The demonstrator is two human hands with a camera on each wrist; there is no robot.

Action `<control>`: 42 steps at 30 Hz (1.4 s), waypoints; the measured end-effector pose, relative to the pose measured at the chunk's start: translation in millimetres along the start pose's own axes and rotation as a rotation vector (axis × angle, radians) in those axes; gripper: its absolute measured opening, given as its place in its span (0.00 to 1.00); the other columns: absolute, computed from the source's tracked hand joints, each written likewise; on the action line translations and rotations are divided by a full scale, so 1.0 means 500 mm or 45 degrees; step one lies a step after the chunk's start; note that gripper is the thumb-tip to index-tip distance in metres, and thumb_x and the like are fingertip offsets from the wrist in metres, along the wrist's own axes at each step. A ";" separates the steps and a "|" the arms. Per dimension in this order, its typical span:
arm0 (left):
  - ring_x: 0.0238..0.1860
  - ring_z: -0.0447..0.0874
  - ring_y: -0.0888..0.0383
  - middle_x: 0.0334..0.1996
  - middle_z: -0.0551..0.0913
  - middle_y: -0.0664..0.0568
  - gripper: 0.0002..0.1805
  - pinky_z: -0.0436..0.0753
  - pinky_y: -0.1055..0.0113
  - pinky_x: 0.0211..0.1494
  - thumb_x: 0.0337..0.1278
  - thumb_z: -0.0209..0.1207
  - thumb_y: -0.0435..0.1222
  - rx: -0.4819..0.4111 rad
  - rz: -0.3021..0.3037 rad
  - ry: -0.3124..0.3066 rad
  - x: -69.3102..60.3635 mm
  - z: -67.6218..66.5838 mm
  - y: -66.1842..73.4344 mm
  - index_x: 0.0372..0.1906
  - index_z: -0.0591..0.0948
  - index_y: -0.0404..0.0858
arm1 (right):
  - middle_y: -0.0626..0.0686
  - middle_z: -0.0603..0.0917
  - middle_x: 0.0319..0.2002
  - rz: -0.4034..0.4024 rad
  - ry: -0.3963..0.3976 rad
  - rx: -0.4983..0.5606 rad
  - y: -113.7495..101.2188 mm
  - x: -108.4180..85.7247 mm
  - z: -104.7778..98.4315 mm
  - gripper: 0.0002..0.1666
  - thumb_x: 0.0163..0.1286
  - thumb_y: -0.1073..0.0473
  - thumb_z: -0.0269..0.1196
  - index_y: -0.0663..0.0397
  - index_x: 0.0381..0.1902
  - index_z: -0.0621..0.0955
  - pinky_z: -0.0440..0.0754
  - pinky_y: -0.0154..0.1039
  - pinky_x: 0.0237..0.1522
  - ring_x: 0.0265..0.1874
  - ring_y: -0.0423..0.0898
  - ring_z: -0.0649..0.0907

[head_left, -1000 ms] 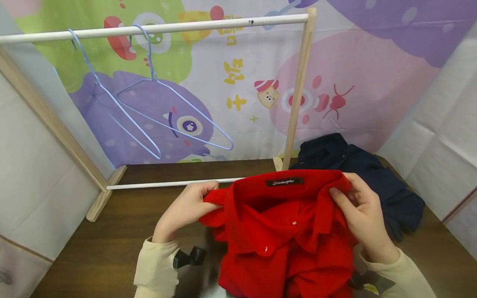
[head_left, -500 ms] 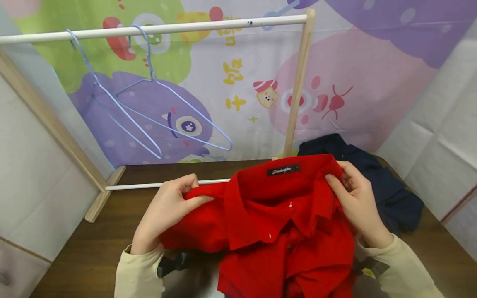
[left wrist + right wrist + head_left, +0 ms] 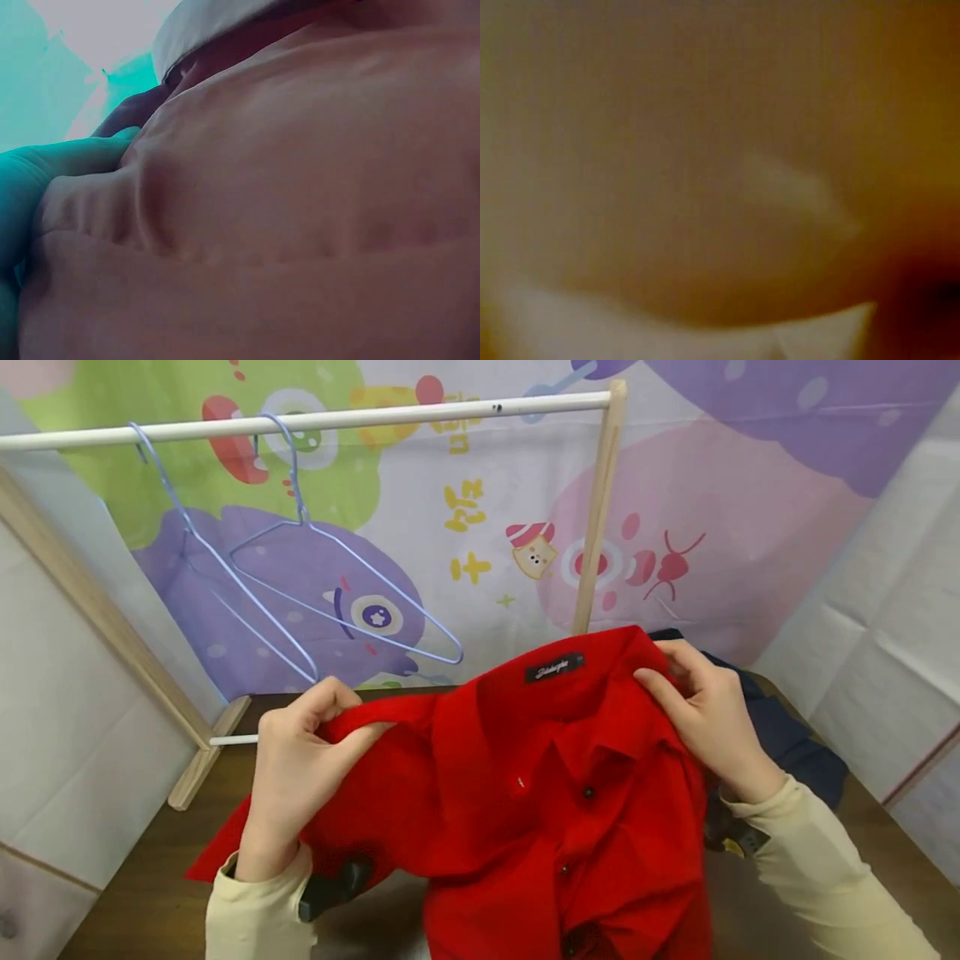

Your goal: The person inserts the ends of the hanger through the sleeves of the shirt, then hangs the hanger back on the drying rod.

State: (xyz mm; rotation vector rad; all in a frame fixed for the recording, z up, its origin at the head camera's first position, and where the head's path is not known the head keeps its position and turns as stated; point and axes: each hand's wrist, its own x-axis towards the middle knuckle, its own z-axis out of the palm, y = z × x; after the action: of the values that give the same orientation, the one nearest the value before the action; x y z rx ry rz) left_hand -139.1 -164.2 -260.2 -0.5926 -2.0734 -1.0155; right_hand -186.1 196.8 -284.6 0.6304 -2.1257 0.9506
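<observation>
We lose the bottom of the red shirt below the head view's lower edge, where the person's cream sleeves are cut off too. Behind the cloth, some fingertips of the left hand and right hand are hidden from us. The label carries lettering (pale and slanted) too small for us to read. Shirt and right hand cover part of the navy garment, most of the lower bar and the foot of the right post. The upper rail leaves at the left edge. The right wrist view is too blurred for us.
</observation>
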 end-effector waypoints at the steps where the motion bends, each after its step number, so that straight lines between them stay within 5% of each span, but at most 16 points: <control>1: 0.13 0.57 0.69 0.10 0.67 0.60 0.13 0.58 0.75 0.15 0.35 0.69 0.27 0.015 0.014 0.020 0.004 -0.002 0.004 0.19 0.74 0.40 | 0.50 0.84 0.27 -0.024 0.009 -0.028 -0.002 0.008 -0.004 0.16 0.56 0.66 0.65 0.54 0.44 0.79 0.71 0.22 0.27 0.19 0.28 0.75; 6: 0.13 0.58 0.69 0.11 0.69 0.60 0.11 0.59 0.76 0.15 0.39 0.68 0.28 0.076 0.042 0.061 0.015 -0.007 0.011 0.20 0.75 0.40 | 0.54 0.84 0.29 -0.203 0.109 -0.176 -0.011 0.048 -0.021 0.18 0.50 0.67 0.68 0.56 0.42 0.80 0.72 0.24 0.33 0.22 0.39 0.78; 11: 0.13 0.55 0.68 0.12 0.71 0.61 0.08 0.58 0.76 0.16 0.42 0.67 0.30 0.208 0.044 -0.027 0.005 0.013 -0.011 0.23 0.78 0.42 | 0.54 0.83 0.28 -0.269 0.114 -0.235 0.005 0.048 -0.012 0.19 0.50 0.66 0.68 0.57 0.42 0.80 0.75 0.34 0.32 0.22 0.46 0.78; 14: 0.14 0.53 0.67 0.12 0.70 0.61 0.05 0.58 0.73 0.17 0.46 0.66 0.33 0.314 0.018 -0.112 -0.004 0.034 -0.032 0.28 0.80 0.44 | 0.54 0.83 0.28 -0.253 0.084 -0.248 0.025 0.027 0.005 0.19 0.50 0.66 0.68 0.57 0.42 0.79 0.74 0.37 0.28 0.21 0.44 0.77; 21: 0.26 0.75 0.59 0.28 0.83 0.55 0.03 0.74 0.62 0.33 0.53 0.61 0.36 0.374 -0.102 -0.361 -0.021 0.084 -0.088 0.33 0.81 0.43 | 0.52 0.81 0.29 -0.139 0.000 -0.180 0.062 -0.017 0.043 0.14 0.54 0.67 0.65 0.58 0.40 0.78 0.69 0.28 0.29 0.23 0.39 0.73; 24: 0.28 0.77 0.57 0.30 0.83 0.53 0.03 0.75 0.60 0.35 0.54 0.60 0.35 0.377 -0.145 -0.448 -0.029 0.105 -0.113 0.34 0.81 0.42 | 0.50 0.80 0.31 -0.085 -0.060 -0.145 0.072 -0.033 0.058 0.12 0.56 0.67 0.64 0.57 0.40 0.77 0.70 0.27 0.31 0.26 0.38 0.72; 34: 0.27 0.76 0.56 0.30 0.83 0.51 0.04 0.76 0.58 0.35 0.54 0.58 0.33 0.393 -0.286 -0.592 -0.049 0.161 -0.191 0.36 0.80 0.40 | 0.48 0.80 0.34 0.025 -0.210 -0.095 0.081 -0.058 0.087 0.10 0.61 0.66 0.60 0.55 0.41 0.77 0.72 0.28 0.34 0.28 0.38 0.74; 42: 0.47 0.77 0.51 0.46 0.78 0.49 0.22 0.73 0.56 0.53 0.46 0.61 0.29 0.436 -0.044 -0.793 -0.064 0.206 -0.189 0.51 0.74 0.37 | 0.49 0.82 0.35 0.090 -0.148 -0.046 0.074 -0.065 0.096 0.11 0.63 0.65 0.59 0.54 0.44 0.78 0.73 0.31 0.32 0.27 0.39 0.75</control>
State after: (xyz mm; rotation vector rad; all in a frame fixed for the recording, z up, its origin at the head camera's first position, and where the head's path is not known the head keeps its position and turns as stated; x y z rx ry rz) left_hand -224.7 -138.1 -371.9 -0.7585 -2.7294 -0.4974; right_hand -209.7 186.4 -348.4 0.6092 -2.2758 0.9316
